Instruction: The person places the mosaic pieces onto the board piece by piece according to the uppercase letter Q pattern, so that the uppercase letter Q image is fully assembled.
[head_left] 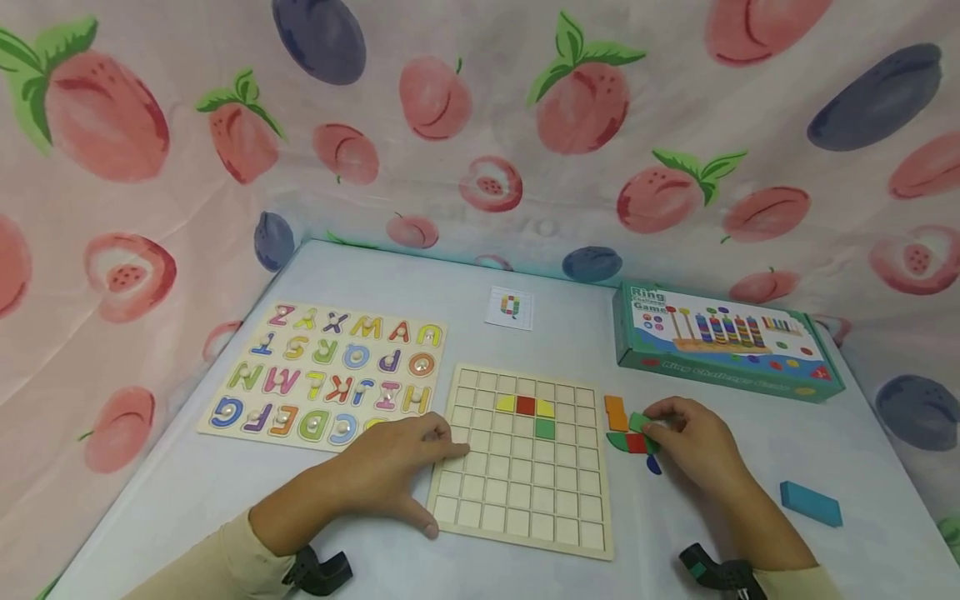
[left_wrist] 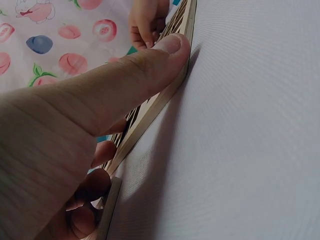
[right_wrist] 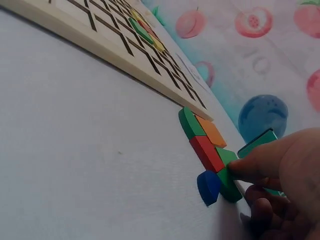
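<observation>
A wooden grid board (head_left: pixel 517 546) lies before me, with a red square (head_left: pixel 526 406), a green square (head_left: pixel 544 428) and two yellow rounded pieces set in its upper cells. My left hand (head_left: pixel 390 467) is spread at the board's left side. Its thumb (left_wrist: pixel 150 62) lies against the near edge; the other fingers are partly hidden. To the right of the board, my right hand (head_left: pixel 697 442) pinches a green block (right_wrist: pixel 226 156) between thumb and forefinger. Around it lie orange pieces (head_left: pixel 616 412), a red block (right_wrist: pixel 206 153), green rounded pieces and a blue rounded piece (right_wrist: pixel 208 187).
A letter puzzle board (head_left: pixel 300 379) lies at the left, near my left fingers. Behind the grid stands a small pattern card (head_left: pixel 510 308). A green game box (head_left: pixel 727 346) sits at the back right, and a light-blue block (head_left: pixel 812 503) lies right of my right forearm.
</observation>
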